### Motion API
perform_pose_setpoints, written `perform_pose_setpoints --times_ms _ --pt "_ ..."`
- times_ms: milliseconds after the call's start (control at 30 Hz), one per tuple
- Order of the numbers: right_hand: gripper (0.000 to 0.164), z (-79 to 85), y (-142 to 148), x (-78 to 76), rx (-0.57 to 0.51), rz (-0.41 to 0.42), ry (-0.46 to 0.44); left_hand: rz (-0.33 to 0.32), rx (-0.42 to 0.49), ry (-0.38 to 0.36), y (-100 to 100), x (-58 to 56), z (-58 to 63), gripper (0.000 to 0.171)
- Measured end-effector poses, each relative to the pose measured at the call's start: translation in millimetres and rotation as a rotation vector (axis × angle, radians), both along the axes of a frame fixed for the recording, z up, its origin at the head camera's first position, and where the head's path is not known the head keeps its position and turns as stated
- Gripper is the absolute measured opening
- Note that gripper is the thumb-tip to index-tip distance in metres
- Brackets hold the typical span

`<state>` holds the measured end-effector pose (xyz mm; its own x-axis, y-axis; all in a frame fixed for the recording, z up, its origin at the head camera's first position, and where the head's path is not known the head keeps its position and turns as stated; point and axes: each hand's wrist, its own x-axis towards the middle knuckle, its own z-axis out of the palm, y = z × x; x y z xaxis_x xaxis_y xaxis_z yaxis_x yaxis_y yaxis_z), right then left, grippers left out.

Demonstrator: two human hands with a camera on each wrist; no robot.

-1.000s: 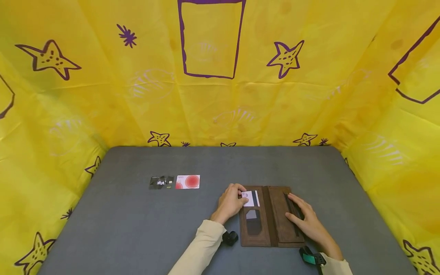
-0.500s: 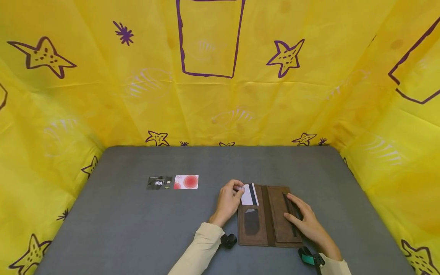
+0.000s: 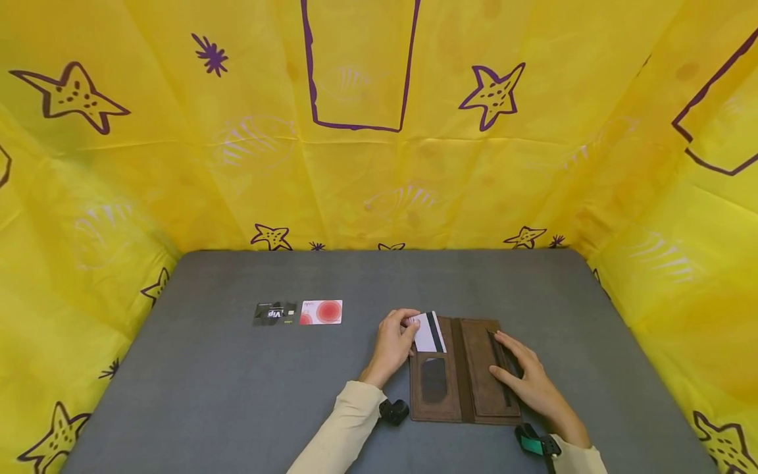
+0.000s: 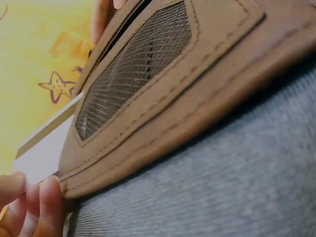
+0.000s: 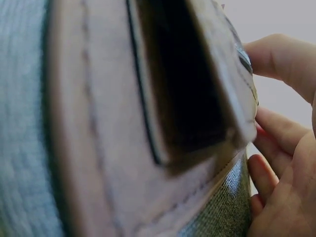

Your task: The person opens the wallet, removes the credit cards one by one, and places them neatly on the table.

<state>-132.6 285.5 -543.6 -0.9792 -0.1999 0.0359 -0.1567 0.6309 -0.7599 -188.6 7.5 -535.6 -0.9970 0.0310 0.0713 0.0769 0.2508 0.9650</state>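
A brown wallet point(image 3: 453, 388) lies unfolded on the table, its mesh window point(image 4: 143, 59) on the left half. My left hand point(image 3: 392, 345) pinches a white card point(image 3: 428, 332) with a dark stripe between thumb and fingers. The card's lower end is at the wallet, just above the window, and its upper end sticks out past the wallet's far edge. In the left wrist view, the thumb and fingertips point(image 4: 49, 197) are at the card's corner. My right hand point(image 3: 530, 382) rests on the wallet's right half, thumb and fingers spread beside a dark zip slot point(image 3: 500, 368).
Farther back on the left, a black card marked VIP point(image 3: 275, 314) lies beside a white card with red circles point(image 3: 321, 312). The grey table point(image 3: 237, 388) is enclosed by yellow cloth point(image 3: 379, 164) with purple drawings at the back and sides.
My left hand has slid the white card up and away from the mesh window, where its pale end showed before. More of the card is exposed now. My right hand stays on the wallet.
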Motion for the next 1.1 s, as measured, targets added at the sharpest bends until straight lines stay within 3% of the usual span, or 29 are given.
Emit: perform_pose_setpoints --times_ms 167,300,500,700,900,1100 --pt "0.062 -0.9 0 0.3 0.001 -0.003 0.005 0.074 0.083 0.026 -4 -3.6 5.4 0.017" --pt "0.062 -1.7 0 0.4 0.001 -0.004 0.008 0.092 0.028 0.057 -12 -4.6 7.9 0.015" --pt "0.062 -2.0 0 -0.6 0.002 0.002 0.014 0.068 -0.087 0.090 -28 -1.9 9.0 0.015" --pt "0.062 -1.1 0 -0.6 0.002 0.003 0.015 0.039 -0.122 0.039 -43 3.3 10.9 0.012" --pt "0.062 -0.2 0 -0.4 0.007 0.002 0.006 0.033 -0.055 -0.033 -53 4.9 6.1 0.012" --pt "0.062 0.4 0 0.1 0.006 0.001 0.001 0.111 0.048 -0.082 -61 6.4 2.8 0.017"
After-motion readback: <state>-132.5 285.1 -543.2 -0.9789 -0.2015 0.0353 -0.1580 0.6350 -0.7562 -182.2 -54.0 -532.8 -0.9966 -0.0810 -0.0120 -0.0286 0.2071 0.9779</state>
